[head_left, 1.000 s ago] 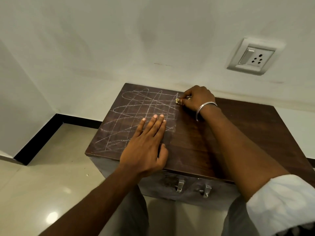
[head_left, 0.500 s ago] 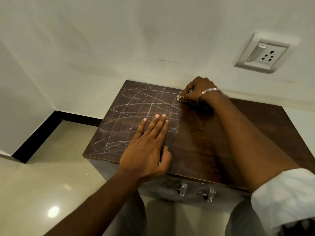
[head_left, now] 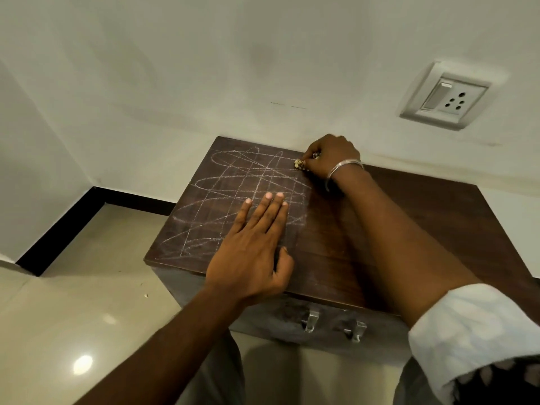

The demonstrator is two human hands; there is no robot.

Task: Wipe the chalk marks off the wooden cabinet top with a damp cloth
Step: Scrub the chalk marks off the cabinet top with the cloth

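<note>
We found the left hand (head_left: 251, 258) laid flat on the cabinet top (head_left: 423, 223), fingers straight and close together, over the chalk marks (head_left: 233, 182) covering its left half. The right hand (head_left: 330, 156), fingers curled, pinched a small pale cloth (head_left: 298, 163) against the top's far edge, beside the wall (head_left: 204, 68).

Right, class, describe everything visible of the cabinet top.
The cabinet top is a flat, dark brown wooden slab, far edge against the wall. White chalk marks loop across its left half. The left hand rests flat on it; the right hand holds a small pale wad on it near the wall.
</note>
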